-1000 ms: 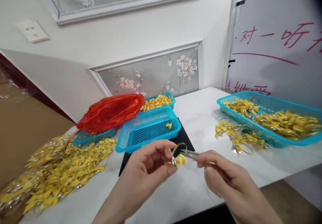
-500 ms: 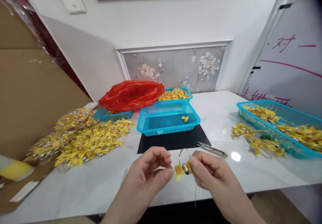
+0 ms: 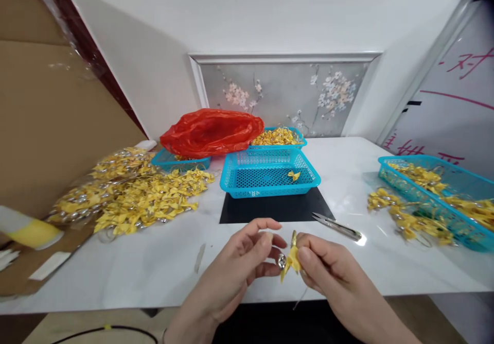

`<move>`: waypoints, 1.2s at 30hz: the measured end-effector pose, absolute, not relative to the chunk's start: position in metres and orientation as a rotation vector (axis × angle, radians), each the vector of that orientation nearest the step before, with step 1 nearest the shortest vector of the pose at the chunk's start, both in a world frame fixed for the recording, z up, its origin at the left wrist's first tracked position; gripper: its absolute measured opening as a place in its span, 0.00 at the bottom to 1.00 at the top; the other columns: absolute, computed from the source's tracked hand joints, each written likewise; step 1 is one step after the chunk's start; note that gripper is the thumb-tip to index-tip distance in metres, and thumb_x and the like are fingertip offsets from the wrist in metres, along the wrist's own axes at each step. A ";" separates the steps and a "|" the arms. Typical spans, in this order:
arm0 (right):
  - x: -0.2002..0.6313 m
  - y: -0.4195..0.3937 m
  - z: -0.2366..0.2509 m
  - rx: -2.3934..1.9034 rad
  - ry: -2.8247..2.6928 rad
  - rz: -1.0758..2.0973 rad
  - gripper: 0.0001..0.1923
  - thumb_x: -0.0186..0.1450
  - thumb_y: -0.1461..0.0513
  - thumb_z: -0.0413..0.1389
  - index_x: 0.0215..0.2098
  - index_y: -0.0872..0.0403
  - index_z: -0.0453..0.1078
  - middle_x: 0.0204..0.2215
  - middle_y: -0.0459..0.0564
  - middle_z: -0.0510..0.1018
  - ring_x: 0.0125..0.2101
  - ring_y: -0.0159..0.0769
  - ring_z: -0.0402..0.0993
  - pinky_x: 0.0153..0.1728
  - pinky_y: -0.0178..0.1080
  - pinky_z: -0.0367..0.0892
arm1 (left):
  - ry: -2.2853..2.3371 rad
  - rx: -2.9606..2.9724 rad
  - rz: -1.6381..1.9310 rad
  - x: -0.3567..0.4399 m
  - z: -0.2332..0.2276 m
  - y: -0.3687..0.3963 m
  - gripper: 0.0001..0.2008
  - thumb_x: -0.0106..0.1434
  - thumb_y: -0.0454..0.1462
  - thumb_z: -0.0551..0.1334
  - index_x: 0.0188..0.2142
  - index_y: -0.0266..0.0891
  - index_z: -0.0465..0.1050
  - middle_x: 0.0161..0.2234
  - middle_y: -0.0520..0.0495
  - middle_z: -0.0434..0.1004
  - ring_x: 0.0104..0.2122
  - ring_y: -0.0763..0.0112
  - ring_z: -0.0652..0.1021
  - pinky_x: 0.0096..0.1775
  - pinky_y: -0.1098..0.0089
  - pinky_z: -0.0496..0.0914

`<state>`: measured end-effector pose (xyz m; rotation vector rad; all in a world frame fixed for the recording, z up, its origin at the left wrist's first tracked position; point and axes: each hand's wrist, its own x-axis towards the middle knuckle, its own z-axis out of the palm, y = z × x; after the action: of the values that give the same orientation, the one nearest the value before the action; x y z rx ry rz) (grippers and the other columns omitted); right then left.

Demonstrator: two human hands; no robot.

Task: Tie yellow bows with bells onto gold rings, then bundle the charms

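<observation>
Piece in hand: small yellow bow with a silver bell and a thin gold loop standing edge-on above it; low centre of frame, held in the air above the near edge of the bench.
Right hand: right hand pinches the bow between thumb and forefinger; other fingers curled under.
Left hand: left hand has thumb and forefinger closed toward the bell, fingertips at or just beside it; true contact cannot be told.
Change, snips: a second ago the right hand held the snips at the piece; now the snips lie flat on the bench, right of centre, just beside the black mat.
Change, grip: the bow has passed from the left hand's pinch to the right hand's; the loop, open to view half a second ago, now shows edge-on.
Reading: cutting looks finished for this piece; the hands now seem to be turning or checking it.
Middle basket: blue basket beyond the mat, centre frame, holding a single yellow bow.
Left of frame: loose heap of yellow bows on the bench.
Right edge: second blue basket full of yellow pieces, more spilled beside it.
Back: red plastic bag over another basket.
</observation>
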<state>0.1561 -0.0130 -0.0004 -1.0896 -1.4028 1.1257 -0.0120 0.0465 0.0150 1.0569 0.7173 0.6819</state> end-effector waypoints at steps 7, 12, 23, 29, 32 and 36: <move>0.160 -0.009 -0.002 -1.262 -1.501 0.766 0.18 0.71 0.55 0.47 0.26 0.54 0.65 0.23 0.44 0.65 0.24 0.30 0.60 0.25 0.32 0.58 | 0.658 1.036 0.655 -0.003 0.014 0.040 0.18 0.52 0.33 0.72 0.42 0.40 0.72 0.28 0.53 0.74 0.28 0.76 0.71 0.31 0.75 0.65; 0.161 -0.010 -0.001 -1.219 -1.482 0.856 0.15 0.70 0.55 0.49 0.30 0.53 0.69 0.25 0.44 0.68 0.25 0.30 0.63 0.25 0.31 0.60 | 0.739 1.173 0.739 -0.002 0.016 0.036 0.15 0.56 0.36 0.69 0.43 0.43 0.71 0.30 0.53 0.73 0.30 0.73 0.71 0.33 0.72 0.66; 0.165 -0.016 0.004 -1.038 -1.606 0.781 0.11 0.70 0.61 0.50 0.30 0.53 0.70 0.26 0.44 0.71 0.27 0.30 0.67 0.28 0.31 0.61 | 0.604 0.763 0.641 -0.003 0.001 0.037 0.23 0.61 0.48 0.64 0.52 0.40 0.69 0.43 0.41 0.73 0.38 0.67 0.76 0.38 0.66 0.71; 0.168 -0.018 0.003 -1.092 -1.675 0.692 0.11 0.70 0.63 0.49 0.30 0.53 0.66 0.26 0.44 0.68 0.26 0.28 0.65 0.27 0.32 0.60 | 0.556 0.806 0.624 0.003 -0.003 0.036 0.19 0.47 0.42 0.76 0.34 0.35 0.76 0.27 0.51 0.70 0.27 0.78 0.70 0.31 0.76 0.66; 0.168 -0.018 0.002 -1.135 -1.674 0.655 0.11 0.70 0.63 0.49 0.29 0.53 0.65 0.25 0.43 0.66 0.24 0.28 0.63 0.24 0.32 0.57 | 0.580 0.846 0.650 0.003 0.003 0.034 0.12 0.51 0.40 0.74 0.29 0.36 0.75 0.25 0.53 0.69 0.25 0.78 0.69 0.31 0.76 0.65; 0.166 -0.015 -0.001 -1.191 -1.648 0.654 0.13 0.70 0.62 0.48 0.28 0.53 0.64 0.23 0.42 0.65 0.23 0.28 0.62 0.24 0.33 0.57 | 0.665 1.135 0.676 0.002 0.012 0.028 0.13 0.55 0.44 0.71 0.31 0.35 0.77 0.26 0.51 0.72 0.28 0.74 0.70 0.34 0.73 0.65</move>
<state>0.1662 -0.0153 -0.0012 -1.1907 -1.6481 0.6536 0.0022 0.0281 0.0117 1.1352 0.6653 0.6756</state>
